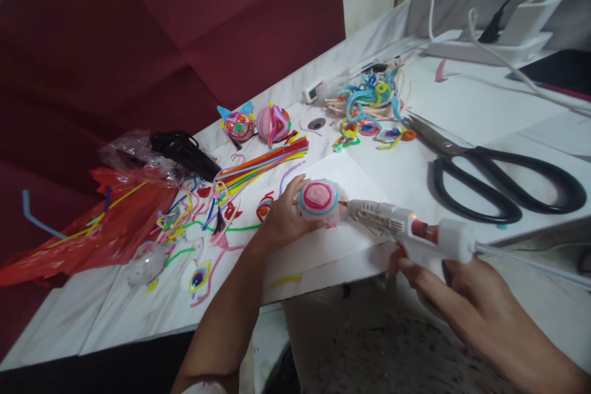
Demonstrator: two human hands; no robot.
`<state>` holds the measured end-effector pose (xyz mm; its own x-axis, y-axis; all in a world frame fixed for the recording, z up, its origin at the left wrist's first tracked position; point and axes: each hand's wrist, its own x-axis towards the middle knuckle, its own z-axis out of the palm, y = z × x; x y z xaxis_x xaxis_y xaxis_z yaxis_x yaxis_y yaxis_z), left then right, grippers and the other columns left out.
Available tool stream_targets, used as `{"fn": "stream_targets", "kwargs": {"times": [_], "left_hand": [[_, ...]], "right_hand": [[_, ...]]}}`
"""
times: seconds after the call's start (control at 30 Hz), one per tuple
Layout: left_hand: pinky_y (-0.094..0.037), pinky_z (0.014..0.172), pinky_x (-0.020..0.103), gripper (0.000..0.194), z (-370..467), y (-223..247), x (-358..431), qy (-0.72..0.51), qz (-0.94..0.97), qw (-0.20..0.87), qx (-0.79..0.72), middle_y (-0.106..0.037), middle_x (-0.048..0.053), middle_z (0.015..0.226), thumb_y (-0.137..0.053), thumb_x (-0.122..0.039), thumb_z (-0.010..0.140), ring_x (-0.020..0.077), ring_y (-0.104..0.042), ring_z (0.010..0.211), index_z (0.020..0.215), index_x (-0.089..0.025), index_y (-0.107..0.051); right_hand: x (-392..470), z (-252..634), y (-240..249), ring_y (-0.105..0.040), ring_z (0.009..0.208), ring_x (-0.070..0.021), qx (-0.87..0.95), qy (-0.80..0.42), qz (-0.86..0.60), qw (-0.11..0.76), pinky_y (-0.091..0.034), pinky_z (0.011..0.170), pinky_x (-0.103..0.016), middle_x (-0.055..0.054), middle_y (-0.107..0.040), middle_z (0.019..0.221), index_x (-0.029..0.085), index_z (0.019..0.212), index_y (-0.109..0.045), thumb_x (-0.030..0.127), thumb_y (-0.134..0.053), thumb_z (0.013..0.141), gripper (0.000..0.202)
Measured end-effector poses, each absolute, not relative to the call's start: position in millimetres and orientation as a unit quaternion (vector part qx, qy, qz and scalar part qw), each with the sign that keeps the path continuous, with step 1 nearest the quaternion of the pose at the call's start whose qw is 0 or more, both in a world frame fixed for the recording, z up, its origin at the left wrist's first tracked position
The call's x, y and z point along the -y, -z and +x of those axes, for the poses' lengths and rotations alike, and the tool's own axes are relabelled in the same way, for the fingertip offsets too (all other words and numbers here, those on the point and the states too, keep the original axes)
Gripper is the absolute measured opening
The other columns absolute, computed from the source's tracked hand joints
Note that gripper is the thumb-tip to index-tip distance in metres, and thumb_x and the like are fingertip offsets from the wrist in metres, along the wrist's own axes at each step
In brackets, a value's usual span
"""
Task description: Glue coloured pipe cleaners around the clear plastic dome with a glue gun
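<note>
At the far left a red plastic bag (96,228) lies on the table (138,314), and to the right of it is a clear ball (146,263), near some loose coloured pieces. Next comes a bundle of fuzzy sticks (263,163), which I judge to be light and easy to bend. Then there is the left hand (287,214), curved around the near and left sides of the ringed ball (318,196), with the thumb and fingers partly closed on it. This ball is above the white paper (355,175), its pink and blue rings upward. It is probably light, with a hollow and rather stiff shell; the fuzzy covering should be soft and could shift under pressure, so the bare side seems the better place to hold. The tip of the glue gun (401,225) points at its right side; whether they touch, I cannot tell. The gun looks bulkier, and is best taken by its handle, because the nozzle may be hot. The right hand (466,295) is closed around that handle. The large scissors (489,178) lie beyond it.
</note>
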<state>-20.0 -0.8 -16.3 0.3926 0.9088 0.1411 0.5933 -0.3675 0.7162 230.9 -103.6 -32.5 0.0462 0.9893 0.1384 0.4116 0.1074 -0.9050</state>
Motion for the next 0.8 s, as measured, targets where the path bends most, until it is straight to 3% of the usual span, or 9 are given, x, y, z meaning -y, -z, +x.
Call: {"fn": "stream_targets", "kwargs": {"times": [0.23,0.43,0.63,0.8], "left_hand": [[-0.042,0.106,0.043,0.102,-18,17,2,-0.266,0.780,0.272,-0.496,-0.045,0.019,0.143,-0.082,-0.048,0.062,0.0308,-0.045,0.133,0.143,-0.017,-0.028],[-0.044,0.104,0.042,0.101,-15,17,5,-0.261,0.776,0.246,-0.518,-0.049,0.016,0.141,-0.081,-0.049,0.062,0.0301,-0.048,0.130,0.143,-0.019,-0.029],[-0.042,0.106,0.045,0.097,-13,21,6,-0.258,0.786,0.193,-0.528,-0.048,0.015,0.142,-0.079,-0.055,0.062,0.0304,-0.048,0.130,0.140,-0.019,-0.034],[-0.043,0.105,0.043,0.094,-11,22,6,-0.255,0.797,0.170,-0.521,-0.049,0.015,0.141,-0.080,-0.050,0.064,0.0298,-0.048,0.130,0.139,-0.016,-0.035]], "right_hand": [[111,230,38,-0.064,0.057,-0.0210,0.626,-0.328,-0.553,0.442,-0.043,0.035,-0.026,-0.002,-0.068,0.071,0.023,0.077,-0.063,0.051,-0.047,0.085,0.034],[116,229,36,-0.065,0.057,-0.0196,0.640,-0.319,-0.530,0.456,-0.047,0.038,-0.024,0.003,-0.058,0.056,0.025,0.074,-0.059,0.046,-0.049,0.086,0.026],[115,227,36,-0.066,0.058,-0.0209,0.640,-0.323,-0.545,0.436,-0.046,0.037,-0.025,-0.001,-0.068,0.068,0.024,0.067,-0.055,0.049,-0.047,0.086,0.032],[117,227,38,-0.067,0.059,-0.0225,0.638,-0.321,-0.554,0.427,-0.046,0.036,-0.025,-0.001,-0.067,0.065,0.024,0.067,-0.055,0.050,-0.047,0.085,0.032]]}}
